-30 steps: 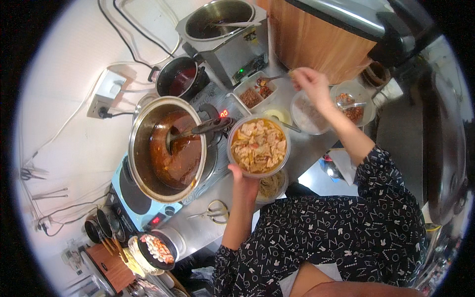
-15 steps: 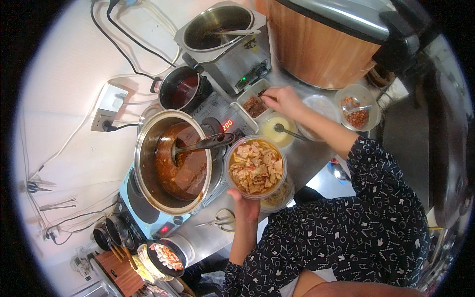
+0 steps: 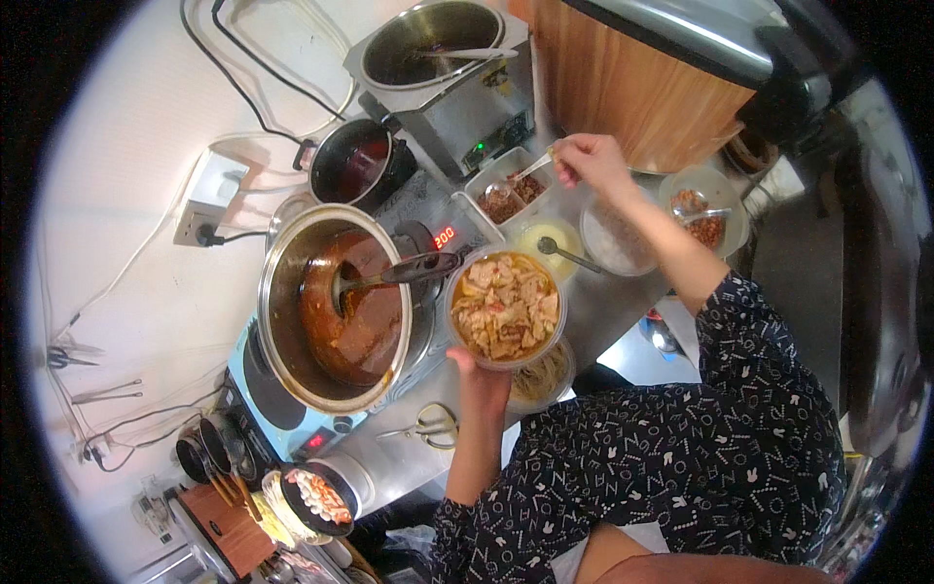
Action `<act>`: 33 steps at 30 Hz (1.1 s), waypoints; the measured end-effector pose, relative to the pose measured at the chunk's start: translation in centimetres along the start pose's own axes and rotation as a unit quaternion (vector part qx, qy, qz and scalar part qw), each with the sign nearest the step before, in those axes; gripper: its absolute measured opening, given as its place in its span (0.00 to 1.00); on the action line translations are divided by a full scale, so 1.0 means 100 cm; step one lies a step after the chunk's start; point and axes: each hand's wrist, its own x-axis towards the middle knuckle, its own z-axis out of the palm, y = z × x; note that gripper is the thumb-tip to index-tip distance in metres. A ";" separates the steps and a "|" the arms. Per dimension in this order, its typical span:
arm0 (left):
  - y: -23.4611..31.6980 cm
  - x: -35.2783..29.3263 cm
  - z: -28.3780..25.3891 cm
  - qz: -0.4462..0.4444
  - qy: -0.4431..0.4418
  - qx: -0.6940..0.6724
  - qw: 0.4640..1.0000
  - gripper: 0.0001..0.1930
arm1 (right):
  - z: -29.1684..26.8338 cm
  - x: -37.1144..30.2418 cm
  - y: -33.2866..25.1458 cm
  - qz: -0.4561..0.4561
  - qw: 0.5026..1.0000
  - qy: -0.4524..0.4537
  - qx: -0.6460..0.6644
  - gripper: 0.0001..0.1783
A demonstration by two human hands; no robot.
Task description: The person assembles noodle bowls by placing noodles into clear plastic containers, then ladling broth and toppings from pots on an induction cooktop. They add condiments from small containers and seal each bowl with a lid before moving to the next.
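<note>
My left hand [image 3: 479, 380] is closed round the lower side of a round clear plastic container [image 3: 499, 364], held up over the counter edge. Sliced cooked meat [image 3: 508, 304] in orange-brown broth fills it. My right hand [image 3: 595, 164] pinches the handle of a spoon [image 3: 531, 171]. The spoon's bowl rests in a rectangular plastic tub [image 3: 516, 219] with reddish-brown bits in it. Beside that tub stands a bowl of pale yellow stuff [image 3: 530, 261], with a black spoon [image 3: 574, 257] in it. Under the held container, partly hidden, is another clear container with noodle-like strands [image 3: 545, 375].
A large steel pot [image 3: 265, 292] of red-brown sauce holds a ladle [image 3: 418, 269]. Behind it are a small dark pot [image 3: 399, 180] and a steel warmer [image 3: 443, 136]. A wood-patterned cooker [image 3: 632, 88] stands far right, near a peanut bowl [image 3: 736, 219]. Scissors [image 3: 433, 426] lie near the counter edge.
My right hand has moved up and to the right from the tub, and the spoon in its fingers now shows. The meat container stays in my left hand, nearly in place.
</note>
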 end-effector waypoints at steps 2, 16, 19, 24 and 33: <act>-0.002 0.006 0.001 -0.004 -0.014 -0.008 1.000 0.52 | -0.005 -0.020 -0.018 0.008 0.999 -0.011 0.036 0.12; -0.010 0.025 0.003 -0.004 -0.025 -0.047 0.999 0.46 | -0.005 -0.113 -0.046 -0.049 0.993 -0.109 0.003 0.11; -0.010 0.027 0.005 0.009 -0.030 -0.039 0.999 0.46 | -0.012 -0.102 -0.044 -0.007 0.994 -0.107 0.019 0.12; -0.008 0.024 0.005 -0.005 0.012 -0.004 1.000 0.50 | -0.016 -0.082 -0.031 0.043 0.992 -0.055 0.104 0.13; -0.002 0.011 0.007 0.007 -0.003 -0.003 1.000 0.53 | -0.003 -0.038 0.019 -0.452 0.824 0.004 -0.343 0.07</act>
